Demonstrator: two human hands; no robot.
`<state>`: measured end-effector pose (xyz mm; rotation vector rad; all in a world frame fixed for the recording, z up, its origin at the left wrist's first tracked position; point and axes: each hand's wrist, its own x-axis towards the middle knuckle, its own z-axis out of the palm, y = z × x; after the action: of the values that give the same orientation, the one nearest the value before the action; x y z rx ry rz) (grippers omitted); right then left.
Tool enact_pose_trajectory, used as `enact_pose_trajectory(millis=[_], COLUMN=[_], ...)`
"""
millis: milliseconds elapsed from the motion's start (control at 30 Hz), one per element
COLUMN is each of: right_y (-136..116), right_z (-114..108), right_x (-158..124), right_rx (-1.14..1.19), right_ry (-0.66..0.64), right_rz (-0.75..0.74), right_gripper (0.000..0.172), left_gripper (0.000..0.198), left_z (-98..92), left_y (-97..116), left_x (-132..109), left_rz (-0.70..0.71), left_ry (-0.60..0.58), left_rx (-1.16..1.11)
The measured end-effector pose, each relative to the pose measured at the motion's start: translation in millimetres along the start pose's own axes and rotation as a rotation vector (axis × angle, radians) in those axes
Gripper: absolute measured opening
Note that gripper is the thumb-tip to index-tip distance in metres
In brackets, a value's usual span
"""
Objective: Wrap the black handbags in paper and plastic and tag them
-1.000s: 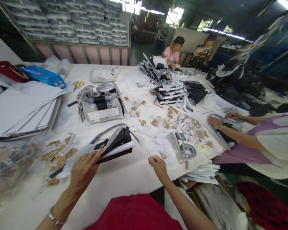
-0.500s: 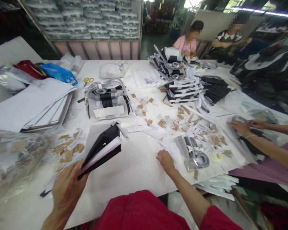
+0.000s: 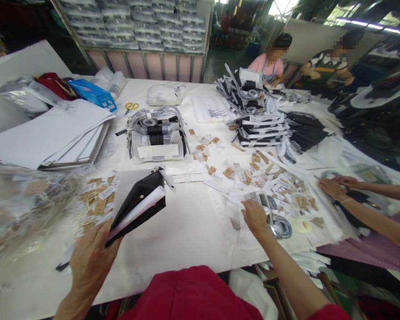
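My left hand (image 3: pixel 92 253) is closed on the lower end of a black bag (image 3: pixel 142 189), which is tilted up over the table. White paper (image 3: pixel 140 211) sticks out along the bag's open side, and a small gold stud shows on the flap. At right my right hand (image 3: pixel 256 218) has its fingers curled together; what they grip, if anything, is hard to make out. Beside these fingers is a small see-through piece (image 3: pixel 235 221). Just behind this hand, partly covered by it, lies a grey wrapped bundle with a coiled strap (image 3: pixel 282 226).
Brown tags (image 3: pixel 228 172) and white labels lie scattered mid-table, with more tags (image 3: pixel 98 206) at left. A wrapped grey bag (image 3: pixel 160 138), stacked black bags (image 3: pixel 262 129), yellow-handled scissors (image 3: pixel 132 106) and card sheets (image 3: pixel 60 129) stand farther back. A co-worker's hands (image 3: pixel 335 189) work at right.
My right hand has moved right and slightly forward on the table, beside the grey bundle. My left hand keeps hold of the black bag, nearly unmoved. The view has shifted slightly.
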<state>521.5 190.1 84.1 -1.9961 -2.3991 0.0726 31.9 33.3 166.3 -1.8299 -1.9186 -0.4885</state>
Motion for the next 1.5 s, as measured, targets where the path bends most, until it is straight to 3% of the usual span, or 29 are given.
enact_pose_trajectory(millis=[67,133,233,333,467,667,967,1267,1500], right_y=[-18,-41,-66,-69,-56,-54,-80,-76,-101], right_z=[2,13,36,54,55,45,59,43,45], right_x=[-14,-29,-43,-41,-30,-31,-42,-38,-42], right_rx=[-0.003,0.061,0.112,0.104,0.117,0.088,0.078,0.097,0.049], right_ry=[-0.014,-0.117,-0.288,-0.324,-0.355,-0.352,-0.356,-0.337,-0.275], right_rz=[-0.098,-0.138,-0.039,0.053,0.054,0.038,0.044,0.059,0.063], right_gripper=[0.022,0.019,0.013,0.006,0.009,0.008,0.019,0.028,0.035], left_gripper=[0.032,0.032,0.033,0.031,0.033,0.032,0.033,0.032,0.030], left_z=[-0.7,-2.0,-4.2,-6.3,-8.5,-12.7,-18.4,-25.3,-24.2], left_y=[-1,-3,-6,-10,-16,-25,-38,-43,-48], left_x=[-1,-3,-5,-7,-9,-10,-19,-23,-24], left_rz=[0.001,-0.006,0.002,0.010,0.013,0.026,0.024,0.025,0.025], left_ry=[0.002,0.009,0.011,0.006,0.002,0.047,0.035,0.039,0.056], left_rx=[-0.003,-0.001,-0.001,-0.010,-0.027,-0.026,0.012,-0.008,-0.091])
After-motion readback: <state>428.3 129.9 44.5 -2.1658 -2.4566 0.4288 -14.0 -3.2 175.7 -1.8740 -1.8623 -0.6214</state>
